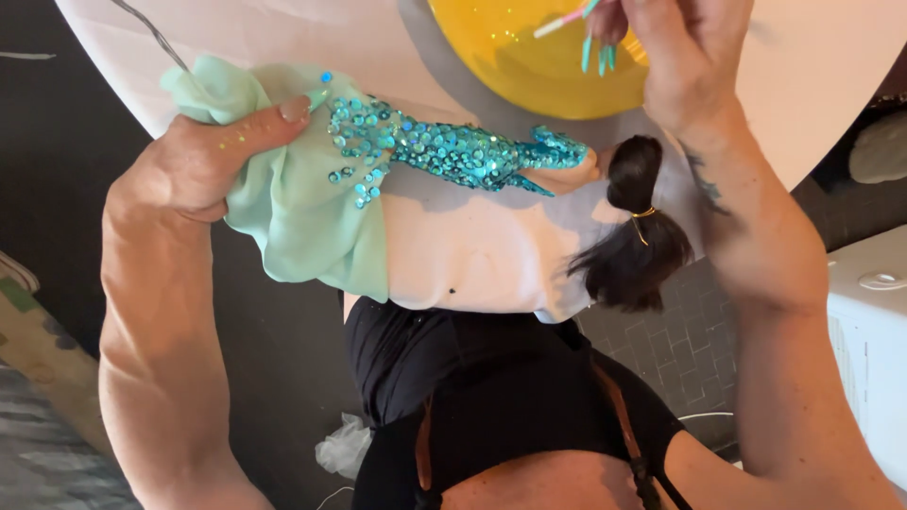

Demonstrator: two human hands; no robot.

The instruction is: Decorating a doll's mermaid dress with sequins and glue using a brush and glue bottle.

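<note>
Cloth of our black top point(491, 397) fills the bottom of the head view, with brown straps point(619, 416) running down it; both our forearms rise from there toward a white table point(831, 104).

On our left, the left hand point(203, 161) grips the doll point(463, 156) by its pale green skirt point(293, 208), fingers curled tight round the bunched fabric and the thumb pressed across it just beside the sequins. The doll lies flat across the near edge of the table, its body covered in turquoise sequins and its dark hair point(633, 231), tied with a gold band, hanging past the edge. We judge the thumb sits close enough to the sequins that any shift of grip could smear or knock off pieces, if the glue is wet; we cannot tell whether it is.

Farther off, our right hand point(685, 57) is pinched shut round a thin pink and green stick point(567, 19), held over a yellow bowl point(539, 57) that rests on the table just beyond the doll. Teal strips point(597, 52) hang below the fingers. If something drips from them, it could land on the doll's bodice or the table; we cannot see what the bowl holds. With the head and hair overhanging, a loosened left grip could also let the doll tip off the edge.
</note>
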